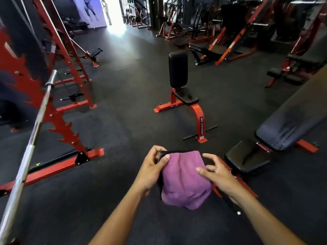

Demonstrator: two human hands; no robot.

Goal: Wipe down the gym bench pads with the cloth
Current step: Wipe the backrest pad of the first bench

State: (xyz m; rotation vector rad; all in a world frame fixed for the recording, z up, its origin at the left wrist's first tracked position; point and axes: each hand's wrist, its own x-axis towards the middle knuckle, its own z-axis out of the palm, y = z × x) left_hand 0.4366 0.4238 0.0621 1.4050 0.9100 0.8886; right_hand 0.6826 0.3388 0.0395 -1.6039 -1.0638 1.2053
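Dark rubber flooring (141,85) runs through a gym fitted with red-framed equipment. Your left hand (152,171) holds the left edge of the purple cloth (184,181), thumb on top and fingers curled under it, where they also meet a black edge; what that black item is cannot be determined. Your right hand (216,173) rests on the cloth's right side with the thumb on the fabric and fingers bent loosely above it; whether it actually pinches the cloth cannot be told. You hold the cloth in front of you, low in centre view, above the floor and well apart from any pad. An upright seat bench (178,82) with black back and seat pads stands ahead of you. An adjustable bench (283,128) lies to your right, its small seat pad (247,156) just beside your right hand in view. A steel barbell (31,137) slants across a red rack (58,119) on your left.
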